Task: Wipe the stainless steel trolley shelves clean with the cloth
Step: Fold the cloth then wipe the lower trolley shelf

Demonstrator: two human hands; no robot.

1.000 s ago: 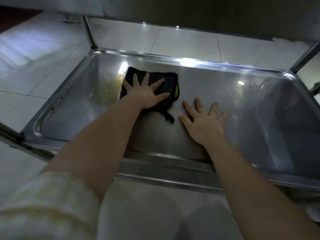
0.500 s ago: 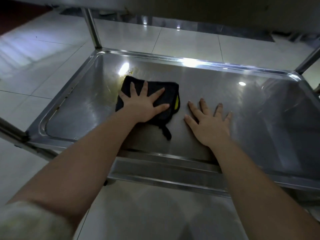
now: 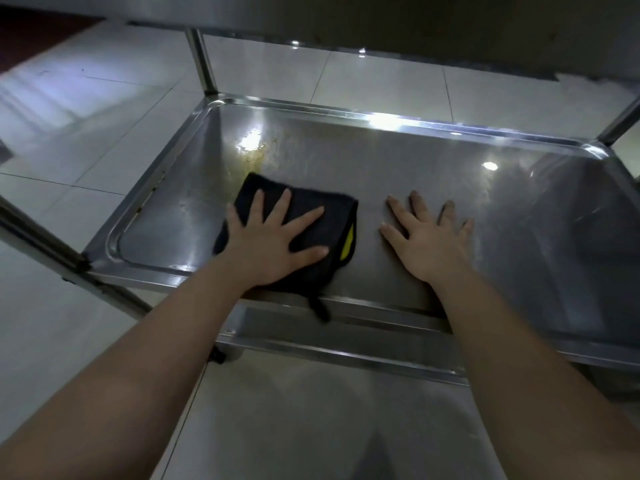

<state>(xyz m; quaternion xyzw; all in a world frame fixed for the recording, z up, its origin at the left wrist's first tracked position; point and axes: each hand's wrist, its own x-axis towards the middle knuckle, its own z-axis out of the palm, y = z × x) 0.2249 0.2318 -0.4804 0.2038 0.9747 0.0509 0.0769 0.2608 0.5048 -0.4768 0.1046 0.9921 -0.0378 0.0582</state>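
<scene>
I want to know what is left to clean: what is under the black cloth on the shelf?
The cloth lies on the steel shelf, pressed by the left hand. The metal beneath is covered, so unseen; a yellowish stain shows just beyond it.

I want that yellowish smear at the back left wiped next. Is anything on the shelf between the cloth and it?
Nothing visible. The left hand presses the black cloth flat on the shelf, and only bare steel separates it from the yellowish smear just beyond. The right hand rests flat to the side, off that path.
</scene>
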